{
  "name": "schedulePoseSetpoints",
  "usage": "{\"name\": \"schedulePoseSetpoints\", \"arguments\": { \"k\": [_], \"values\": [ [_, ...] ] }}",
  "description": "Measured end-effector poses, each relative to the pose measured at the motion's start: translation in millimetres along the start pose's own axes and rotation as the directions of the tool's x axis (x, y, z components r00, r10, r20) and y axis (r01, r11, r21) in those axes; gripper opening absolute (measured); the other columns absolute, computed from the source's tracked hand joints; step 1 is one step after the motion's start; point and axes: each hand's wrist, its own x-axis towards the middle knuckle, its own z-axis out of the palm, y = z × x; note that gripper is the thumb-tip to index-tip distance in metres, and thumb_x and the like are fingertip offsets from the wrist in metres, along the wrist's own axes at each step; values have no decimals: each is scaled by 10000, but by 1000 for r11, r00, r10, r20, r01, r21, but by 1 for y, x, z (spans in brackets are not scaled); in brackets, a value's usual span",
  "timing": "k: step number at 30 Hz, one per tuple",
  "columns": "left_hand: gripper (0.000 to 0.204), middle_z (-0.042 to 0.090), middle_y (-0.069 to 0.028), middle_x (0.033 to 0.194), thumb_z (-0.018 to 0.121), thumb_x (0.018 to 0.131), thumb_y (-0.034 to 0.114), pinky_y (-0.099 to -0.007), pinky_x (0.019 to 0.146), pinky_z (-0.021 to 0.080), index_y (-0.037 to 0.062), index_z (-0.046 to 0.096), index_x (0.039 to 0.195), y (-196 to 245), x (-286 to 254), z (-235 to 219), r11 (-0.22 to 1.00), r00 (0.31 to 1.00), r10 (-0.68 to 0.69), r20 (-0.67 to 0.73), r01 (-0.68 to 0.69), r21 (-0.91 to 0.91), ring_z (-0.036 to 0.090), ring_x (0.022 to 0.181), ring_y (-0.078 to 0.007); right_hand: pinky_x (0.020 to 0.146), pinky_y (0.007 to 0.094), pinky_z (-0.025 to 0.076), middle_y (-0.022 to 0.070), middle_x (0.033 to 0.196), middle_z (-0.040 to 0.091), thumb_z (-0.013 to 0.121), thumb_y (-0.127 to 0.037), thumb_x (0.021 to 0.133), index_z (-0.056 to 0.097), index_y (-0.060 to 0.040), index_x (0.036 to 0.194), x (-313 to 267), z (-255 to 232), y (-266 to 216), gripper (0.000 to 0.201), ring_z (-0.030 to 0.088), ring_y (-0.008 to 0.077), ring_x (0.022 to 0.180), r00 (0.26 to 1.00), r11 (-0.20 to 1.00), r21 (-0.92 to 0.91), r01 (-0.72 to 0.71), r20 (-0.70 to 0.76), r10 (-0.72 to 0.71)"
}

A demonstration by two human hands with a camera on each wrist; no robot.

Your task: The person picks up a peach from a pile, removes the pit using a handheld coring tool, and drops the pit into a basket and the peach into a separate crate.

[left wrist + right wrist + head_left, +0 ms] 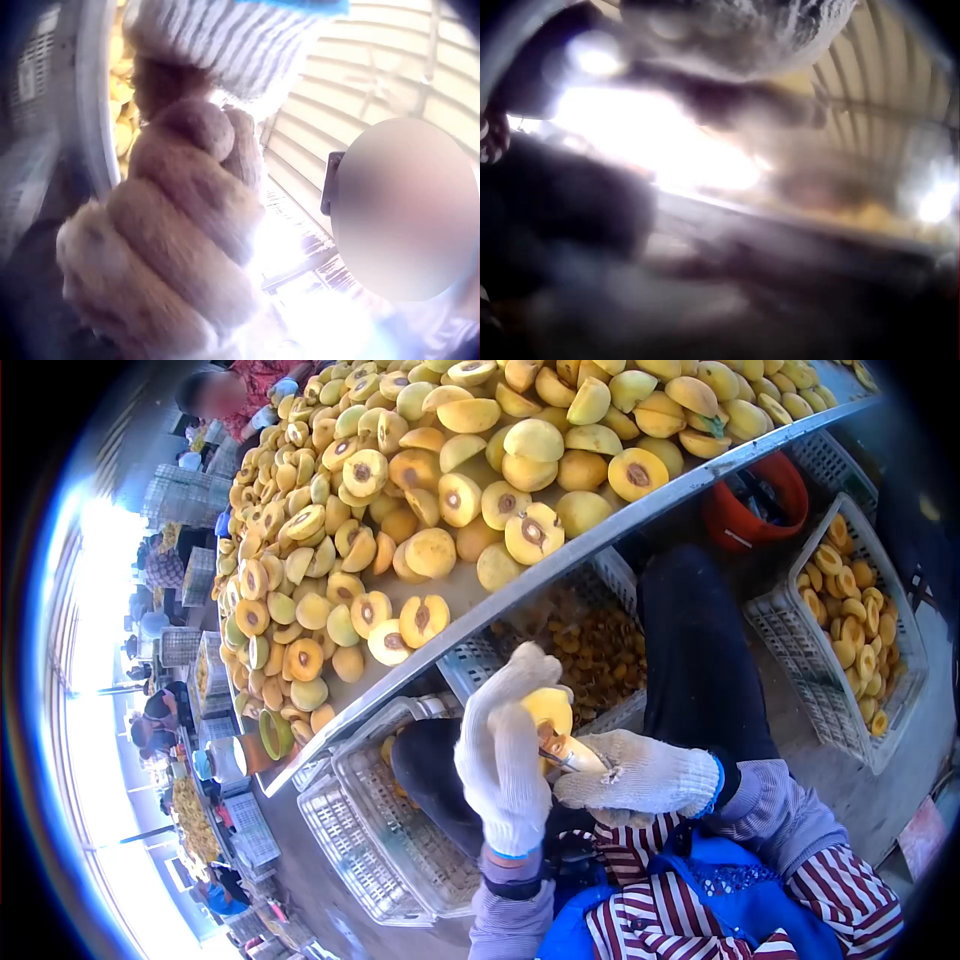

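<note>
In the head view, my white-gloved left hand (505,745) grips a yellow peach half (548,710) between thumb and fingers. My right hand (640,772), also gloved, holds a pitting tool with a pale handle (580,755) and a narrow metal end. That metal end meets the lower edge of the peach, beside a brown patch of pit or flesh. Curled fingers of the left hand (165,225) fill the left wrist view, hiding the fruit. The right wrist view is badly blurred, with part of the glove (742,30) along its top.
A metal-edged table (540,575) piled with halved peaches (430,550) lies ahead. Below its edge stands a crate of brown pits (600,650). Empty-looking stacked crates (375,840) are at left; at right are a crate of peach halves (880,720) and a red bucket (735,525).
</note>
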Motion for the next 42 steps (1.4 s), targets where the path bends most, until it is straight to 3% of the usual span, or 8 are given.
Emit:
{"name": "schedulePoseSetpoints", "arguments": {
  "k": [8,14,17,23,24,26,33,42],
  "values": [
    [478,687,-220,1033,533,967,368,-348,768,556,-69,622,1140,-8,21,-7,900,887,346,305,-405,158,691,857,-263,353,185,341,0,541,523,632,-272,935,589,-34,873,-8,-12,8,250,457,72,382,947,901,367,-232,297,122],
    [542,664,-238,1074,477,997,433,-381,768,573,-56,596,1198,-11,2,3,936,970,88,224,-4,-352,690,874,-329,331,197,342,-6,549,533,654,-183,907,617,-24,875,1,-9,35,167,447,78,362,912,810,528,-257,410,23],
    [597,663,-217,1054,465,995,476,-359,712,580,-66,568,1222,-21,3,5,207,875,-381,298,395,-895,683,827,-305,411,201,409,15,651,584,670,-149,892,625,-2,941,4,-3,27,161,521,86,466,907,863,467,-194,421,-24],
    [530,662,-190,1080,515,984,429,-345,737,571,-47,597,1202,-9,-6,-67,940,915,-159,-370,27,-340,676,867,-274,331,201,338,31,612,562,677,-180,906,609,18,1004,-6,-8,3,231,472,72,379,965,906,394,-154,259,51],
    [424,658,-183,1101,561,967,336,-357,823,546,-35,623,1163,-19,-5,-104,966,877,91,-471,36,255,652,967,-277,338,198,335,26,622,567,687,-200,897,605,3,1010,-4,-15,7,246,475,62,389,972,929,351,-118,231,36],
    [299,647,-173,1144,640,911,202,-396,947,488,-4,659,1126,-22,-1,-135,521,848,412,-335,82,849,597,1108,-300,354,191,338,14,633,564,686,-246,892,596,-33,1055,2,-17,8,283,475,51,406,988,973,209,-102,132,75],
    [511,566,-205,1304,717,791,421,-482,1138,245,89,666,1176,-55,106,-119,-98,919,392,-46,91,991,485,1254,-393,420,190,396,-24,626,520,625,-352,921,559,-110,1242,17,4,-12,407,476,47,452,972,957,-202,-210,-150,182],
    [403,644,-150,1135,711,812,265,-442,1043,401,40,601,1128,-41,135,-81,675,999,23,-36,11,738,624,1054,-248,474,234,447,6,656,575,618,-378,917,598,-124,1172,16,-1,-17,361,545,98,502,973,964,-212,-160,-198,118]
  ]
}}
